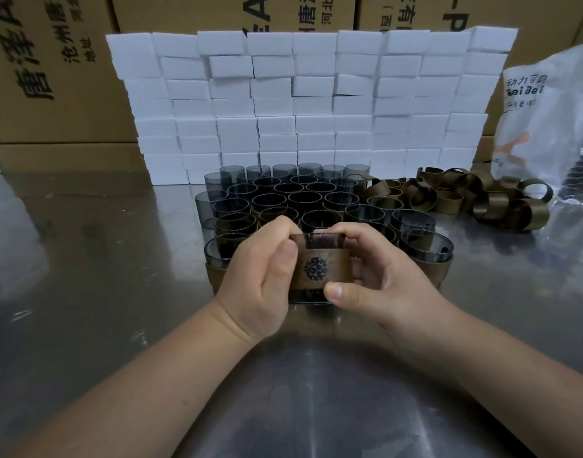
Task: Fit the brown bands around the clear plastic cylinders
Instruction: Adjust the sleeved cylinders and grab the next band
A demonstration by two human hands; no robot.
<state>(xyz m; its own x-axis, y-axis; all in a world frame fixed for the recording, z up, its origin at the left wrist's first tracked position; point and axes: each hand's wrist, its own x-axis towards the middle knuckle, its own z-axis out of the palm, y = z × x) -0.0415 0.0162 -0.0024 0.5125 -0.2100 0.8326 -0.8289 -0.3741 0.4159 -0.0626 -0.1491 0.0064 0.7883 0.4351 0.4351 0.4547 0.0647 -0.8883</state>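
Observation:
Between both hands I hold one clear smoky plastic cylinder [320, 241] with a brown band [320, 271] wrapped around its middle; a dark round emblem faces me. My left hand [260, 279] grips its left side, thumb on the band's edge. My right hand [379, 276] grips the right side, thumb at the band's lower right corner. Behind them stand several cylinders [283, 196] in rows on the metal table [101, 292]; the nearest ones wear brown bands. A heap of loose brown bands [465, 193] lies to the right.
A wall of stacked white boxes [310, 100] stands behind the cylinders. Cardboard cartons [52, 67] rise at the back. A crumpled plastic bag [554, 120] sits at the far right beside the bands.

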